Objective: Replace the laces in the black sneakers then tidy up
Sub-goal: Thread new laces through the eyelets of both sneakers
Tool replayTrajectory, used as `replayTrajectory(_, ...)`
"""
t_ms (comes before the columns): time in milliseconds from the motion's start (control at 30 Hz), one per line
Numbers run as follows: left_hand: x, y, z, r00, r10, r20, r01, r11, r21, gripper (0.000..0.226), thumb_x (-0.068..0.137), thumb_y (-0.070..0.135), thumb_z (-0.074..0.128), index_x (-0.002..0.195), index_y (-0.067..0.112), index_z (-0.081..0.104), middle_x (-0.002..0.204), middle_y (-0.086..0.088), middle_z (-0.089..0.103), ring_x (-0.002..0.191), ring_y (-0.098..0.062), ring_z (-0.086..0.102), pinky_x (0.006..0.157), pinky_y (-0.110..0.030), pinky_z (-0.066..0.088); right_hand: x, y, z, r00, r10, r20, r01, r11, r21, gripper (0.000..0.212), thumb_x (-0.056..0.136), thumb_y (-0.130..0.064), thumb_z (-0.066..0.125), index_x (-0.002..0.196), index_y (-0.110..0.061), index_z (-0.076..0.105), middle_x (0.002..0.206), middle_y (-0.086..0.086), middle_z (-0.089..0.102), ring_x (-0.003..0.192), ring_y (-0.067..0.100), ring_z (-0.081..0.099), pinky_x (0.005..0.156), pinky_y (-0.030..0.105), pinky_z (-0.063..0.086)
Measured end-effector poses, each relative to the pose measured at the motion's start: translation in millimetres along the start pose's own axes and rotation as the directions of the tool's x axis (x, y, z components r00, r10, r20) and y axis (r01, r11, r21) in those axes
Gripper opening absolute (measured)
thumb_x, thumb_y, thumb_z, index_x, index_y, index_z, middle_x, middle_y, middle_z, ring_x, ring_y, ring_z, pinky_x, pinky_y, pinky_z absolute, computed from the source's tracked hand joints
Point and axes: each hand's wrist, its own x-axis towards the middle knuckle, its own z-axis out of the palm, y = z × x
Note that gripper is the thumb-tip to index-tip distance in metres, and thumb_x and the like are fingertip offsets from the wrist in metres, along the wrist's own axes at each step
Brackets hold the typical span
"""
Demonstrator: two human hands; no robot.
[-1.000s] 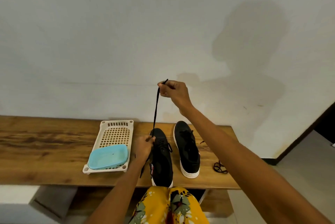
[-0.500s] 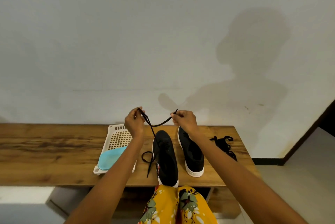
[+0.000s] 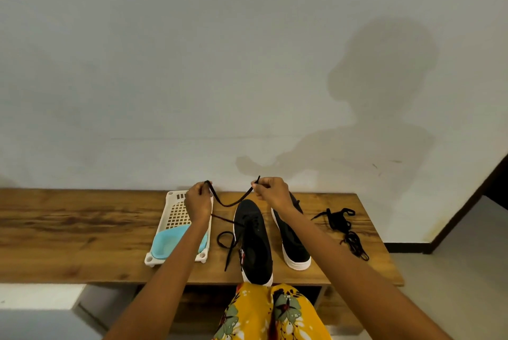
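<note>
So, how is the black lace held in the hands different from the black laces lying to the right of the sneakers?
The held lace is stretched out, sagging between the left hand and the right hand; the loose laces lie in a tangled heap. The held lace runs down to the left sneaker; the loose laces lie on the bench, apart from both sneakers. Both are black.

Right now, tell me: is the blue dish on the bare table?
No, the blue dish sits in the white tray, not on the table.
</note>
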Motion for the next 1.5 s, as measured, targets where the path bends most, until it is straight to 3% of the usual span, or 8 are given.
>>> replayTrajectory(233,-16,-39,-2,0.903,-0.198,0.38,-0.111,0.749,0.653,0.023,0.094,0.016,0.043,0.094,0.011,0.065,0.096,-0.009,0.064,0.091,-0.026,0.058,0.074,-0.03,0.04,-2,18,15,0.997,0.032,0.066,-0.029,0.999,-0.041,0.021,0.093,-0.013,0.06,0.104,0.004,0.068,0.089,0.014,0.068,0.076,0.014,0.062,0.073,0.018,0.054)
replayTrajectory(433,-28,-82,0,0.458,-0.45,0.767,-0.21,0.783,0.585,0.005,0.095,0.022,0.053,0.092,0.019,0.054,0.09,0.008,0.053,0.078,-0.005,0.052,0.079,-0.023,0.042,2,56,19,0.989,0.116,0.096,-0.106,0.989,-0.102,0.016,0.094,-0.019,0.059,0.088,-0.006,0.067,0.074,0.002,0.064,0.074,0.012,0.063,0.076,0.024,0.055)
replayTrajectory(667,-33,-83,6,0.849,-0.189,0.494,0.119,0.978,0.17,0.03,0.101,0.019,0.037,0.081,0.014,0.058,0.084,-0.005,0.061,0.082,-0.014,0.056,0.078,-0.029,0.045,-20,123,28,0.946,0.305,0.11,-0.287,0.945,-0.154,0.022,0.095,-0.016,0.056,0.074,-0.01,0.054,0.076,0.003,0.058,0.075,0.014,0.061,0.075,0.027,0.055)
replayTrajectory(933,-50,-63,28,0.774,-0.425,0.47,0.621,0.657,-0.428,0.035,0.1,0.022,0.037,0.074,0.007,0.055,0.067,-0.01,0.062,0.068,-0.022,0.06,0.07,-0.033,0.048,-25,124,38,0.952,0.298,0.064,-0.289,0.949,-0.123,0.02,0.095,-0.017,0.056,0.078,-0.007,0.054,0.081,0.009,0.059,0.084,0.021,0.064,0.079,0.033,0.057)
replayTrajectory(1133,-39,-67,19,0.9,-0.376,0.219,0.366,0.927,0.086,0.02,0.095,0.013,0.044,0.112,0.004,0.041,0.097,-0.016,0.062,0.08,-0.026,0.054,0.071,-0.034,0.044,-26,117,32,0.978,0.178,0.107,-0.129,0.924,-0.361,0.021,0.09,-0.029,0.064,0.073,-0.018,0.06,0.068,-0.006,0.058,0.071,0.013,0.061,0.065,0.027,0.048)
replayTrajectory(1300,-34,-59,20,0.927,-0.096,0.362,-0.125,0.833,0.54,0.031,0.094,0.029,0.049,0.123,0.019,0.054,0.132,-0.004,0.05,0.124,-0.027,0.042,0.109,-0.05,0.027,-37,110,44,0.988,0.147,0.039,-0.122,0.919,-0.374,0.013,0.089,-0.033,0.064,0.084,-0.021,0.064,0.086,-0.003,0.066,0.081,0.01,0.061,0.066,0.019,0.041)
replayTrajectory(1367,-38,-51,23,0.89,0.008,0.456,-0.296,0.771,0.564,0.025,0.091,0.038,0.054,0.111,0.028,0.066,0.135,0.008,0.045,0.132,-0.018,0.033,0.113,-0.047,0.011,-44,107,49,0.991,0.135,0.008,-0.123,0.926,-0.358,0.015,0.09,-0.034,0.063,0.085,-0.019,0.065,0.089,-0.005,0.067,0.083,0.01,0.061,0.063,0.017,0.039)
replayTrajectory(1500,-56,-50,25,0.749,-0.003,0.662,-0.296,0.893,0.338,0.011,0.085,0.021,0.066,0.092,0.021,0.074,0.097,0.006,0.07,0.096,-0.009,0.063,0.092,-0.027,0.048,-54,109,55,0.995,0.091,-0.032,-0.096,0.913,-0.396,0.025,0.093,-0.035,0.056,0.072,-0.023,0.052,0.078,-0.002,0.06,0.075,0.011,0.055,0.047,0.016,0.026)
